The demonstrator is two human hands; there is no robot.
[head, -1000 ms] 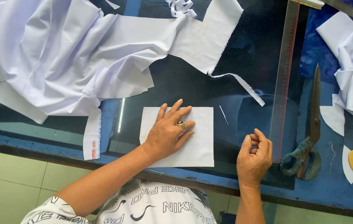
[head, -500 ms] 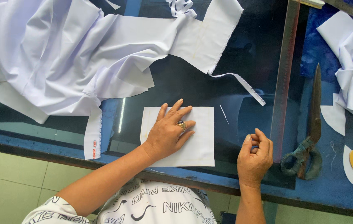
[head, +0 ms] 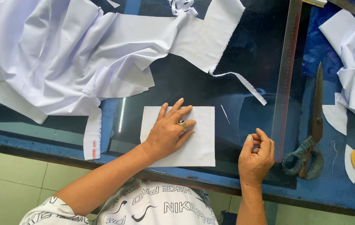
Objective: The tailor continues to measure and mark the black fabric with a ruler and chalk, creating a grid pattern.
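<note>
Down at the lower middle of the frame, the left hand [head: 168,131] lies flat and open, fingers spread, pressing on a small white rectangular piece of cloth [head: 200,137] that rests on the dark glass tabletop [head: 244,54]. The right hand [head: 256,155], just right of that piece, is loosely curled with thumb and fingertips pinched together; whether it grips anything, I cannot tell. A large crumpled white fabric [head: 60,54] fills the upper left. A long metal ruler [head: 285,79] runs vertically at right, with old metal shears [head: 311,133] beside it.
</note>
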